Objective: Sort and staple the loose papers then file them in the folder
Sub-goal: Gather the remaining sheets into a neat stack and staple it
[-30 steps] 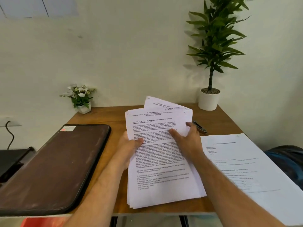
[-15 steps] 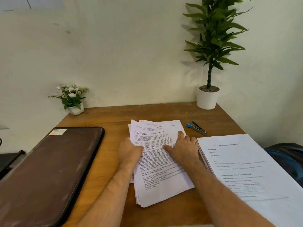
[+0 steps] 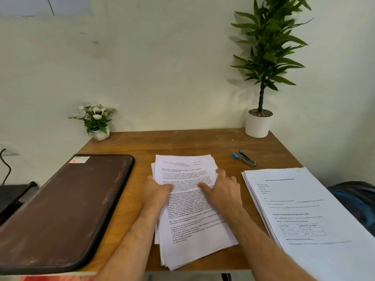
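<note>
A loose stack of printed papers [image 3: 188, 230] lies fanned in the middle of the wooden table [image 3: 142, 147]. My left hand [image 3: 155, 191] holds the stack's left edge, thumb on top of the top sheet. My right hand [image 3: 222, 189] rests on the stack's right side with its fingers spread over the edge. A second, neater pile of papers [image 3: 308, 216] lies to the right. A blue and silver stapler [image 3: 244, 159] sits behind it. A closed brown zip folder [image 3: 67, 207] lies at the left.
A small white pot of flowers [image 3: 97, 122] stands at the back left corner and a tall green plant in a white pot [image 3: 258, 122] at the back right. A dark bag [image 3: 357, 199] sits off the table's right edge.
The stack, held raised off the table a second ago, now lies flat on it. Both hands came down with it and stay on its sides.
</note>
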`<move>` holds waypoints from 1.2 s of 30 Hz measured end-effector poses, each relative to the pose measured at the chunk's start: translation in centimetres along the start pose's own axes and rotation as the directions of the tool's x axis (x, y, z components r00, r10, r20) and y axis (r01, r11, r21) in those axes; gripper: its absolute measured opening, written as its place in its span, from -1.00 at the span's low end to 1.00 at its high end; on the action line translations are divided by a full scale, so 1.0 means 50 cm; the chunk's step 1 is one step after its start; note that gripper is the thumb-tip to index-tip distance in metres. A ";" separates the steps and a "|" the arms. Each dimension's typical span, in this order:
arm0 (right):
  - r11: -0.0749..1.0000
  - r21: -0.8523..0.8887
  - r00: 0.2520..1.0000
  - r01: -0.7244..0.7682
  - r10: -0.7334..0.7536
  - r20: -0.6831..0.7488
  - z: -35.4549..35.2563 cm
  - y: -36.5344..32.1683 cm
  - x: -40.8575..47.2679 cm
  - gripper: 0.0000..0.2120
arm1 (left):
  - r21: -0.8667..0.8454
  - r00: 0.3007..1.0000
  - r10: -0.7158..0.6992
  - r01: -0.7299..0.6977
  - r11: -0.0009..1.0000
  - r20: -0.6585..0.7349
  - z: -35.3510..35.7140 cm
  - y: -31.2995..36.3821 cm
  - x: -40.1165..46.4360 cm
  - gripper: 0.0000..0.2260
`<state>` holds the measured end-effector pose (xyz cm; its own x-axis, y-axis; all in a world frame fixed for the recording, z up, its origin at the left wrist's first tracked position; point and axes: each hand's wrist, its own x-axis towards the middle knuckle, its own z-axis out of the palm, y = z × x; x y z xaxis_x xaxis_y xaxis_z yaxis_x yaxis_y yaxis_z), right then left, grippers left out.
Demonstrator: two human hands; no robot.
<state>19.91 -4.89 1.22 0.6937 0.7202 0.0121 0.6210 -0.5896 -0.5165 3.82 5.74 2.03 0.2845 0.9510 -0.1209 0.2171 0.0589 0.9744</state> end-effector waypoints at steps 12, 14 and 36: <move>0.953 0.301 0.999 -0.033 0.019 0.048 0.011 -0.023 -0.111 -0.31 | -0.190 0.990 -0.029 0.055 0.980 0.140 -0.085 -0.046 -0.086 -0.57; 0.953 0.303 1.000 -0.010 0.002 0.028 0.008 -0.020 -0.128 -0.33 | -0.237 0.993 0.032 -0.004 0.972 0.118 -0.090 -0.052 -0.101 -0.57; 0.730 0.668 0.964 -0.144 -0.048 0.260 -0.036 0.018 -0.107 -0.85 | -0.340 0.989 0.016 0.035 0.940 0.146 -0.106 -0.063 -0.104 -0.77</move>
<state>17.40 -9.93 2.25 0.5439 0.8182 -0.1861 0.1098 -0.2893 -0.9509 -3.27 2.24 0.61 0.4211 0.8974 -0.1317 -0.1039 0.1920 0.9759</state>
